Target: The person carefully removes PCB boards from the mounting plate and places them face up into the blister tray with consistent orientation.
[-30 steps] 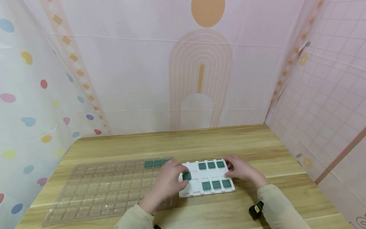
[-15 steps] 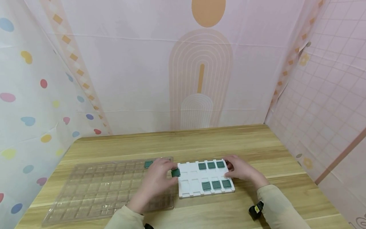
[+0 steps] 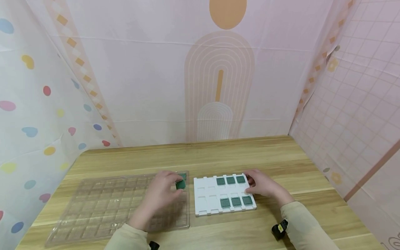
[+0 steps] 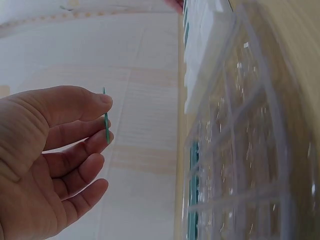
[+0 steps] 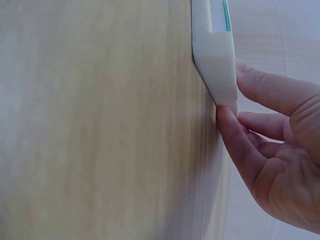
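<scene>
My left hand (image 3: 160, 192) pinches a small green circuit board (image 3: 180, 184) by its edges, above the right end of the clear plastic tray (image 3: 109, 208). In the left wrist view the circuit board (image 4: 106, 122) stands edge-on between thumb and fingertips, apart from the tray. Behind it, another green board (image 3: 182, 176) sits in the clear tray's back right corner; my hand hides nearby pockets. My right hand (image 3: 262, 184) grips the right end of the white tray (image 3: 203, 194), thumb on top and a finger at the lower edge, as the right wrist view shows.
The white tray holds three green boards (image 3: 230, 180) in its back row and three (image 3: 236, 201) in its front row, all toward the right. Both trays lie on a wooden table (image 3: 225, 232). Patterned cloth (image 3: 150, 86) hangs behind.
My left hand has carried the circuit board leftward from over the white tray's left end to above the clear tray. The right hand and white tray have stayed in place.
</scene>
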A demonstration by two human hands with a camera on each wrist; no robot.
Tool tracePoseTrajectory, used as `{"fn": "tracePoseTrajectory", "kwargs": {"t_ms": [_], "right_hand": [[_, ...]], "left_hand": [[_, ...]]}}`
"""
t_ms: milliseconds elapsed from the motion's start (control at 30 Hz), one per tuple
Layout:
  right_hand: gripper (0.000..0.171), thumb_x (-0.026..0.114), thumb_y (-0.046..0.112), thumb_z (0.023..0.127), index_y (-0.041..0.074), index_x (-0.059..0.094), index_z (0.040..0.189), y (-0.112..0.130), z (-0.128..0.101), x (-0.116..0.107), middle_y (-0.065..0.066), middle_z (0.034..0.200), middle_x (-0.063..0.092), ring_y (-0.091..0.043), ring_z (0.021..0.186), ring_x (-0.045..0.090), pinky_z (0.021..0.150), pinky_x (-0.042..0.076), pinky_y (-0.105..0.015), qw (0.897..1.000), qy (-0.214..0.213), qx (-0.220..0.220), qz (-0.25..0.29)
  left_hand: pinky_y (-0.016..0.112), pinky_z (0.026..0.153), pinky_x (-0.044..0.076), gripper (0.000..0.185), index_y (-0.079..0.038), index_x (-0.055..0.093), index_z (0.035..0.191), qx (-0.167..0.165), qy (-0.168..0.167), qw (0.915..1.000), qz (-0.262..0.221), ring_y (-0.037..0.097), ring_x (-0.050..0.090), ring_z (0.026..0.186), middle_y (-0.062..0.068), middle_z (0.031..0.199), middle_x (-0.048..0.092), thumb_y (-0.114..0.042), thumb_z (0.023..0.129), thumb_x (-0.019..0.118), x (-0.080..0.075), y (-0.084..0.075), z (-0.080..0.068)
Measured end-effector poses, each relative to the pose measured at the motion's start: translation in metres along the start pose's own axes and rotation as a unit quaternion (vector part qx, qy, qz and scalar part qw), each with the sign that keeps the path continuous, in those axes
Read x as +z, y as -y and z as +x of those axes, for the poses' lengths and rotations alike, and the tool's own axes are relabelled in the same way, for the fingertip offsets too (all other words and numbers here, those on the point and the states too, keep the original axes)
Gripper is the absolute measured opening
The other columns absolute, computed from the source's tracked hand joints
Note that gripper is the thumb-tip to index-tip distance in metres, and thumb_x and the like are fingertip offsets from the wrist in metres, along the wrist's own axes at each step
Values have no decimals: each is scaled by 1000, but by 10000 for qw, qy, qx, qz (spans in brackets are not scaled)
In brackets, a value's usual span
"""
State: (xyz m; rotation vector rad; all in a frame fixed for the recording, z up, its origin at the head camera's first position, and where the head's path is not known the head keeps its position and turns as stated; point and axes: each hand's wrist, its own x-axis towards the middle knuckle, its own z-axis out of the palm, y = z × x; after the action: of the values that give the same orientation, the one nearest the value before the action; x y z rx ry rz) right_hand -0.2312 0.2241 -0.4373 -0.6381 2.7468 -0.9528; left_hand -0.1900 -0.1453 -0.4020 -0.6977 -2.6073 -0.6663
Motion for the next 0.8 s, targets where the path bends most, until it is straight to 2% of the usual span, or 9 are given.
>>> {"fn": "tracePoseTrajectory", "kwargs": {"t_ms": [467,800], "right_hand": [[67,80,7,82,-14,47,136,0,0,0,-17,115,56,-24,97,58,81,52,-37,10000,17,26,-51],[67,81,8,81,-14,48,135,-1,1,1,-15,114,55,-23,96,57,81,52,-36,10000,-11,72,-36]], "left_hand": [[47,85,52,26,-2,74,96,-249,104,9992,309,33,62,95,11,97,70,-5,72,83,-13,27,-5],[45,79,53,27,-2,75,99,-380,348,9976,452,30,61,92,10,95,69,-7,74,84,-22,42,-3]]}}
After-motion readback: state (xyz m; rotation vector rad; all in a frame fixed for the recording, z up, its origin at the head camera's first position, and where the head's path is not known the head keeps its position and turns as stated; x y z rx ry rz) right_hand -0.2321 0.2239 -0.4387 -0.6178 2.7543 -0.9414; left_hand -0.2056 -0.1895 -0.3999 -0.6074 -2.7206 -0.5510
